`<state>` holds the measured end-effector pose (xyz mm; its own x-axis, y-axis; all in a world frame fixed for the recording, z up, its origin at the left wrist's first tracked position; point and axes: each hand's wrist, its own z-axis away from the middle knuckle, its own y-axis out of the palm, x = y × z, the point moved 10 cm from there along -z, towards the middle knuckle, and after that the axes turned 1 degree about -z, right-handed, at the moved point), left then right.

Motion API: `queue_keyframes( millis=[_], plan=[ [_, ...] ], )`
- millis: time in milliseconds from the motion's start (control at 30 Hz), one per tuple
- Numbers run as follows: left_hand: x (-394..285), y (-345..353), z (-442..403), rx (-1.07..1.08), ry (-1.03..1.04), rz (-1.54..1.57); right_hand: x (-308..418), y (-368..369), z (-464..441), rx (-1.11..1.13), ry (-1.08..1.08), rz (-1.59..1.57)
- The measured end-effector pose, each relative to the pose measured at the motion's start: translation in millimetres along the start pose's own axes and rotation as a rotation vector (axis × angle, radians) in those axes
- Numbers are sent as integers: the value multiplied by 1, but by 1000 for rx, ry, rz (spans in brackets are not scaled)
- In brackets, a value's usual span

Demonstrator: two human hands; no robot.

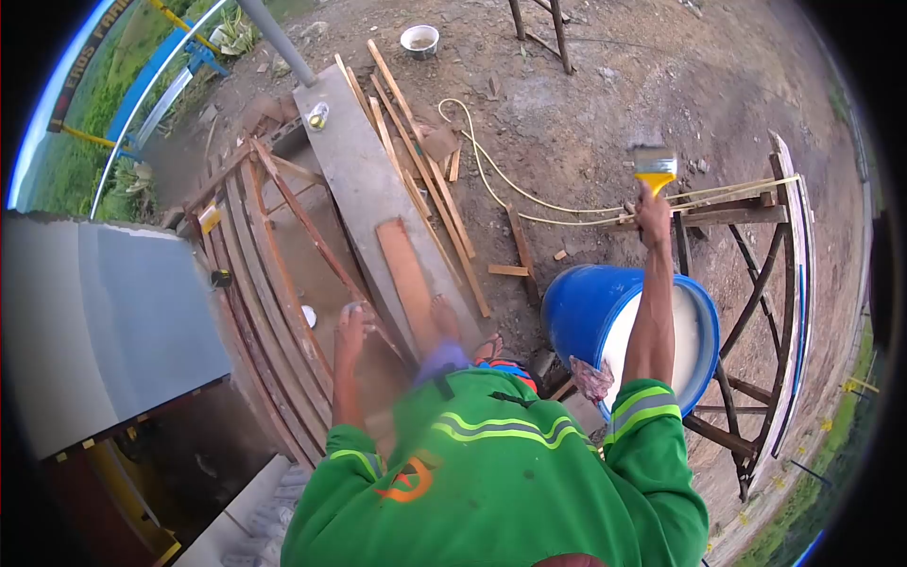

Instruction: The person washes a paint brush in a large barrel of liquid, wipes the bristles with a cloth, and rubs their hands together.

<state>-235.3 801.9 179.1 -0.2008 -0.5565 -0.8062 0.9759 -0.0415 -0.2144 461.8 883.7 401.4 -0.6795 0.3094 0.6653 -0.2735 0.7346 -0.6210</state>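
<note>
My right hand (652, 219) is wrapped round the yellow handle of a wide paintbrush (655, 168), held out ahead with its dark bristles pointing away from me. Below that forearm stands a blue barrel (590, 300) with whitish liquid (688, 331) inside. A crumpled, stained rag or bag (591, 378) hangs at the barrel's near rim. My left hand (353, 323) is low on the other side, beside a brown wooden bar (316, 248). Its fingers are curled, with a small greyish patch at the tips; what they hold, if anything, is unclear.
Near my feet a reddish plank (406, 274) lies on a concrete ledge (354, 156). Loose timber strips (425, 156) and a yellowish hose (482, 170) are on the dirt. Wooden trestles (756, 283) stand right, wooden framing (260, 274) left. A white bucket (419, 40) sits farther off.
</note>
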Motion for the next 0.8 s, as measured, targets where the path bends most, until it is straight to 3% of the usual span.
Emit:
queue_keyframes(
  millis=[33,67,100,167,267,367,433,533,633,667,700,767,800],
  plan=[
    [37,-30,4,-95,-65,-53,-80,86,64,389,135,196],
    [114,-59,1,-138,-183,7,-146,116,99,209,-51,85],
    [170,-90,18,-222,-282,19,-114,148,78,292,62,11],
    [240,-125,93,-427,-542,163,-81,126,185,490,505,-27],
    [304,-106,156,-431,-779,316,-74,145,185,525,787,-268],
    [320,-57,159,-303,-876,370,-29,151,127,438,584,-432],
    [310,-36,136,-222,-867,343,39,136,60,402,323,-524],
    [279,-41,91,-138,-740,223,205,51,-19,90,-2,-655],
    [253,-75,69,-292,-626,326,286,-36,-66,-183,-253,-684],
    [250,-92,62,-310,-590,280,278,-48,-89,-134,-272,-850],
    [252,-109,53,-328,-550,238,285,-55,-83,-266,-235,-976],
    [238,-125,55,-388,-483,203,250,-8,-68,-444,-375,-894],
    [211,-126,61,-424,-444,209,182,67,-76,-275,-236,-572]
  ],
)
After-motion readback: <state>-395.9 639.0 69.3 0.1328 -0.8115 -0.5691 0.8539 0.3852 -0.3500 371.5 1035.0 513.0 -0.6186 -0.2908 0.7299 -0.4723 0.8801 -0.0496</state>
